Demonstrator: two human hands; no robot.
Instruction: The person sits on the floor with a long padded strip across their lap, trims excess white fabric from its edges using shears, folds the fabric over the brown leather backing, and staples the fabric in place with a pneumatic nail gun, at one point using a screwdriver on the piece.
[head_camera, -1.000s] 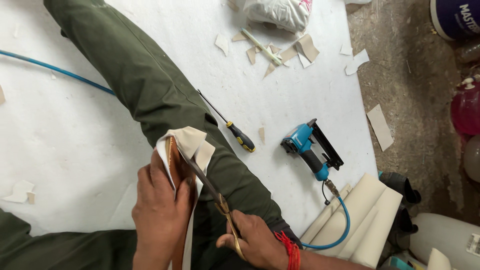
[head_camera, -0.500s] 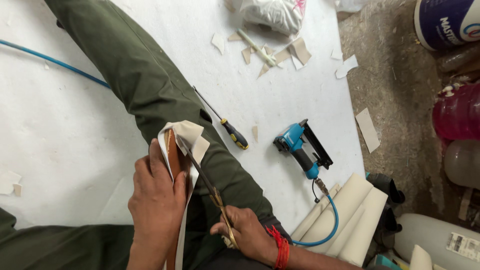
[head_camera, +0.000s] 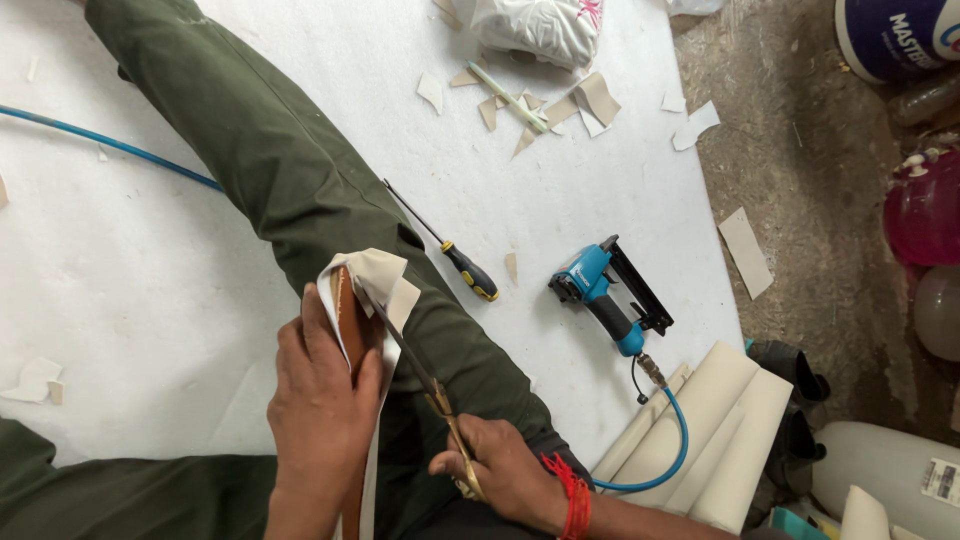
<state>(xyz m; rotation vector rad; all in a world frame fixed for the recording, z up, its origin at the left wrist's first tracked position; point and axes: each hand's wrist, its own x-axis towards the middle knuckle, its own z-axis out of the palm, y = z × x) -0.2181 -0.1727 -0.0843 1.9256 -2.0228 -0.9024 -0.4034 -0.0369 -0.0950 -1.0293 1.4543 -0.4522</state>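
Note:
My left hand (head_camera: 322, 410) grips a narrow brown wooden piece (head_camera: 348, 318) wrapped in cream-coloured material (head_camera: 382, 276), held against my green trouser leg (head_camera: 290, 170). In my right hand (head_camera: 500, 470), which has a red thread at the wrist, are scissors (head_camera: 415, 362) with brass-coloured handles. Their dark blades point up and left into the cream material at the top of the wooden piece.
A screwdriver (head_camera: 450, 252) with a black and yellow handle lies on the white sheet (head_camera: 120, 260) beside my leg. A blue air stapler (head_camera: 608, 296) with a blue hose (head_camera: 670, 450) lies to the right. Cream rolls (head_camera: 720, 420), scraps (head_camera: 560, 100), a plastic bag (head_camera: 535, 25) and containers (head_camera: 920, 215) surround it.
The view has shifted slightly. Both hands keep their hold; the scissors stay at the cream material with little visible movement.

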